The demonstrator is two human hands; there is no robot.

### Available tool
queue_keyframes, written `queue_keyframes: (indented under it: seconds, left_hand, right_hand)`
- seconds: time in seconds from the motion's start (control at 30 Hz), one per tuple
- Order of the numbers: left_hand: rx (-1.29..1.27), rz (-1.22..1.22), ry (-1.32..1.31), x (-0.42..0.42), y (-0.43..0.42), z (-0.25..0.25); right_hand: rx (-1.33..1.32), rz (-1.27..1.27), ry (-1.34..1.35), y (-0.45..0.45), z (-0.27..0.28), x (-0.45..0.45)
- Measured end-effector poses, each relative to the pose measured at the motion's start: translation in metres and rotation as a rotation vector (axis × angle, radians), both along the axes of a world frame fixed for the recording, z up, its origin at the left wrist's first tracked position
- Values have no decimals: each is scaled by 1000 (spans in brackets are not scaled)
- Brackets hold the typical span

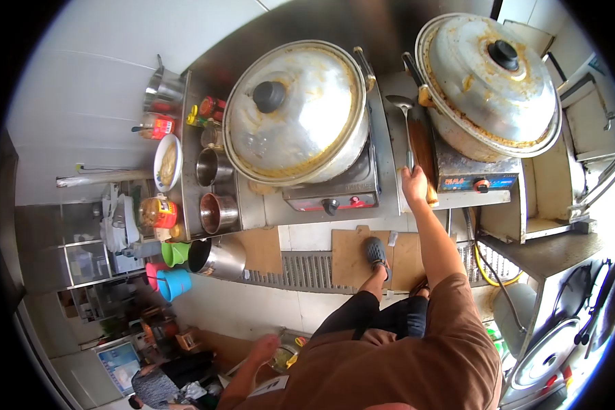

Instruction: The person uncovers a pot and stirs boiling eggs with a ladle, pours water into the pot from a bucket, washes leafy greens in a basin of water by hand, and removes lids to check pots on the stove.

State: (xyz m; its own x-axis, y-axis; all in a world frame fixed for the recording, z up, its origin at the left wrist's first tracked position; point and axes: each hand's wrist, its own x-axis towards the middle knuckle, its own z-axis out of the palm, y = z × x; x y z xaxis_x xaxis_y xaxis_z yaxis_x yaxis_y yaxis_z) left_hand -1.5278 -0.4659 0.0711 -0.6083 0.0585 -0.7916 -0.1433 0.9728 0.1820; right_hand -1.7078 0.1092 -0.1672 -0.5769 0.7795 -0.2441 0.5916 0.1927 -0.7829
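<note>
My right hand (415,183) is stretched forward and closed around the handle end of a metal ladle (408,126). The ladle lies between the two stoves, its bowl toward the back wall. Right beside that hand is a long brown wooden piece (422,147), partly hidden by the hand and the pot. My left hand (263,347) hangs low at my side, away from the counter; its fingers are not clear. To the left of the ladle stands a large lidded pot (307,116) on a gas stove (348,188). Another lidded pot (482,89) sits on a second stove (475,181).
Small metal pots (218,212), jars (158,213) and a white bowl (167,164) line the left side. A steel bucket (222,258) and a blue bucket (174,283) stand below. A floor grate (307,270) runs underfoot. Another person (158,384) is at lower left.
</note>
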Motion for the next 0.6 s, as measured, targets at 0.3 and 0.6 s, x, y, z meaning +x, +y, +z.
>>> queue_keyframes:
  seconds: [0.3,0.6]
  left_hand:
    - [601,-209,877,-177,178,106]
    - [511,-427,1268,-374,356,153]
  right_hand:
    - [-338,57,425,-39,121,135]
    - [-748,-89,387,-106,280,292]
